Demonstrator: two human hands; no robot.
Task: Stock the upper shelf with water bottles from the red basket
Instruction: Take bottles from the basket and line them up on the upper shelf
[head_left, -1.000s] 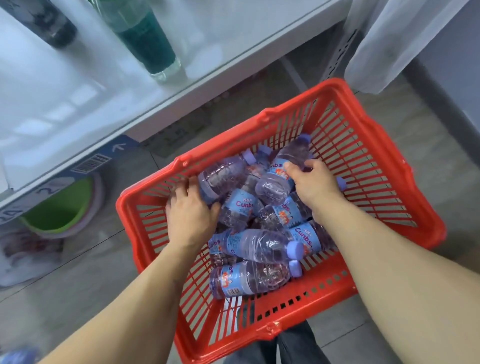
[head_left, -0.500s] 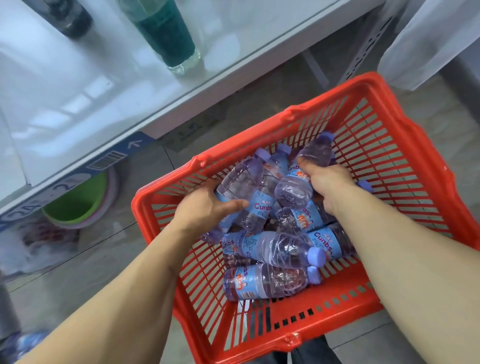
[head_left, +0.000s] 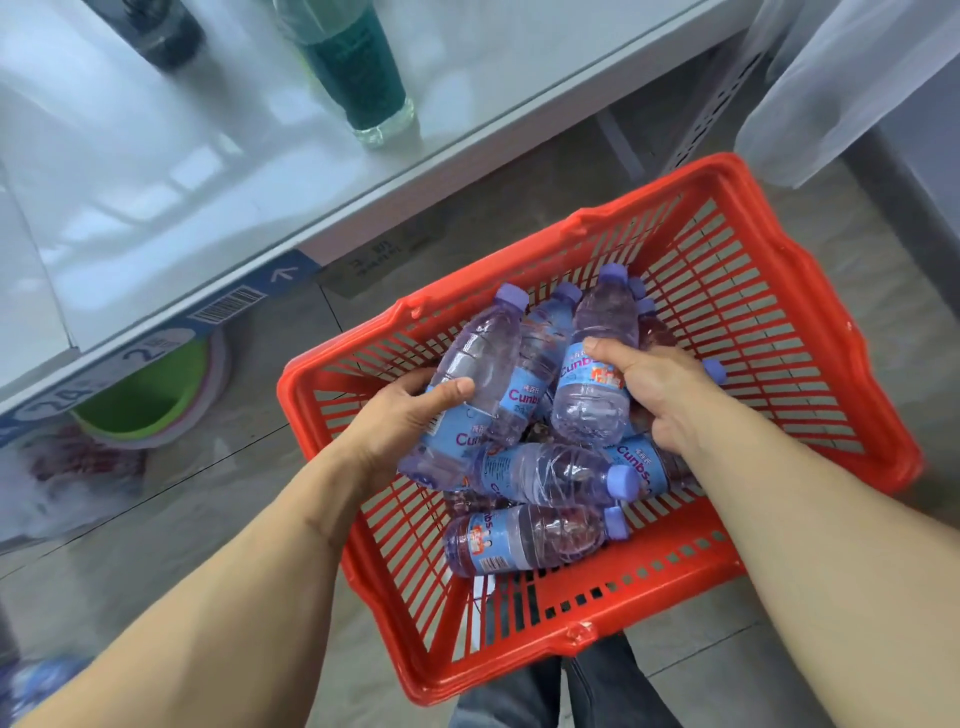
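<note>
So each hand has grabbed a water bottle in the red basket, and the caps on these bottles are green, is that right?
Not quite. The caps are purple, not green, as the head view shows. The rest holds: the left hand grips one water bottle and the right hand grips another bottle, both inside the red basket.

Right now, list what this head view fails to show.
- Bottles low in the red basket: covered by the top bottles and both hands, left hand, right hand; no exact count.
- Green bottle and dark bottle on the shelf: tops cut off by the upper edge.
- Bottom-left corner object: blurred.
</note>
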